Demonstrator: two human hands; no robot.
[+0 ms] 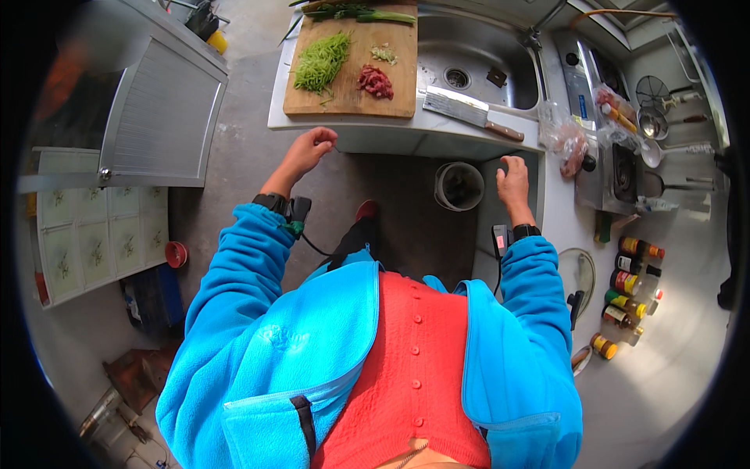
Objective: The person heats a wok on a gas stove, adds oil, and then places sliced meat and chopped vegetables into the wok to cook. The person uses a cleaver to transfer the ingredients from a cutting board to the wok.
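Observation:
My left hand (306, 153) is in the air just off the near left edge of the counter, its fingers loosely curled around nothing. Nearest to it is a wooden cutting board (345, 105). Shredded green vegetable (321, 63), chopped garlic or similar white bits (384, 54) and sliced raw red meat (375, 82) lie on the board in separate piles. Long green stalks (375, 14) rest at its far end. My right hand (514, 180), bent and bare, hovers below the wooden handle of a cleaver (463, 110). That cleaver lies flat on the counter, in front of the sink.
Behind the cleaver is a steel sink (510, 53). A bucket (459, 186) stands on the floor. Plastic bags with meat (565, 140) lie beside the gas stove (586, 76). Ladles and a spatula (656, 184), seasoning bottles (627, 281) and a glass lid (580, 272) line the right counter.

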